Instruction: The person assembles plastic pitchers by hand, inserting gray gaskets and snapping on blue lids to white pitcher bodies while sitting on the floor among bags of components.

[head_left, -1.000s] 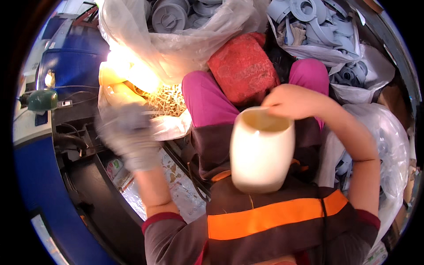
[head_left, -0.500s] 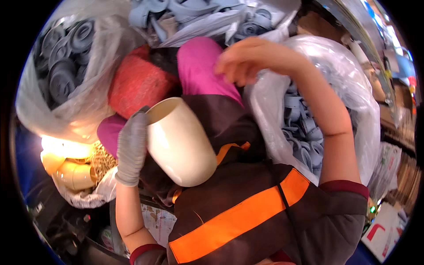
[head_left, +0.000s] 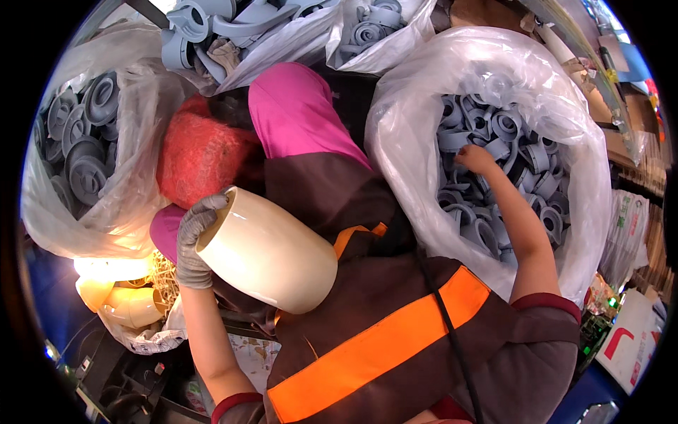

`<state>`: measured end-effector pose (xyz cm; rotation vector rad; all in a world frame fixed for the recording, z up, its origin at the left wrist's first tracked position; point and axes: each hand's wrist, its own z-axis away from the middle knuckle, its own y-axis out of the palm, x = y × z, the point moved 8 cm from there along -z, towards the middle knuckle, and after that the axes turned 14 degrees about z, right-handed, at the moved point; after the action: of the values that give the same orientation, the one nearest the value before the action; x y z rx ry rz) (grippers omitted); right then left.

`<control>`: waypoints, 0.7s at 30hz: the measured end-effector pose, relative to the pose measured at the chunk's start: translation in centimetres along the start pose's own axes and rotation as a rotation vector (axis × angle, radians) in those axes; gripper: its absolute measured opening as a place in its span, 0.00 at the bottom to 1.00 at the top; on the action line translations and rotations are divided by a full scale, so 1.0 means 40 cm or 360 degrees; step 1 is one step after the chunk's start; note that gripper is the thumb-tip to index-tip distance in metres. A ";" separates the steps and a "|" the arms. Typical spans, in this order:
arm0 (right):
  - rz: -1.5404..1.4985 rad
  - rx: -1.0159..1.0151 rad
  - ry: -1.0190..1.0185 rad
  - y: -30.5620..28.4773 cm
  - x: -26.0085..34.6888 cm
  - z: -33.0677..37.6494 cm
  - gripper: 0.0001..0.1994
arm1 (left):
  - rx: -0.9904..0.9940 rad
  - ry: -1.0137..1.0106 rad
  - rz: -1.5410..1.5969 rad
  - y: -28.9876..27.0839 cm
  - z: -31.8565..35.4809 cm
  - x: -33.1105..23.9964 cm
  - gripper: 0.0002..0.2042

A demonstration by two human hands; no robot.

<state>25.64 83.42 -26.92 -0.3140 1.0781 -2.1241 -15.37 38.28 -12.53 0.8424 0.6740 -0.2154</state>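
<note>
My left hand [head_left: 200, 239], in a grey glove, grips the rim of a glossy cream cup-shaped vessel [head_left: 272, 254]. The vessel lies tilted over my lap, its rounded end toward my dark apron [head_left: 381, 346] with an orange band. My bare right hand [head_left: 476, 160] is down inside a clear plastic bag [head_left: 395, 134] on the right. That bag holds many grey plastic parts [head_left: 505, 126] with rings and curved collars. The right fingers are curled together against one grey part; how firmly they hold it is partly hidden.
Another bag [head_left: 134, 205] of round grey parts stands at the left, and more grey parts [head_left: 265, 21] fill bags at the far side. A red, rough-surfaced block [head_left: 201, 152] sits by my knee. Below the left bag are cream curved pieces [head_left: 131, 307] with straw. Stacked cardboard [head_left: 657, 247] lines the right.
My right hand has moved right and down from above my knee into the bag of grey parts. The cream vessel has shifted slightly left and down with my left hand, leaning more to the side.
</note>
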 end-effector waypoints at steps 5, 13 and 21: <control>0.0448 -0.0081 -0.0612 0.154 0.199 0.022 0.15 | -0.0027 0.0025 0.0147 0.044 0.001 0.006 0.16; -0.0360 -0.0305 -0.0087 -0.220 0.148 0.090 0.20 | 0.0007 0.0151 0.0049 0.035 0.040 -0.023 0.15; -0.0780 -0.0154 -0.0916 -0.841 0.657 0.321 0.20 | 0.0512 -0.0013 -0.0119 0.308 -0.027 -0.079 0.26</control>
<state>-3.14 70.44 4.54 -1.2574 0.8078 -2.1721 -13.01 46.95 -3.48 1.1239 0.6734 -0.4021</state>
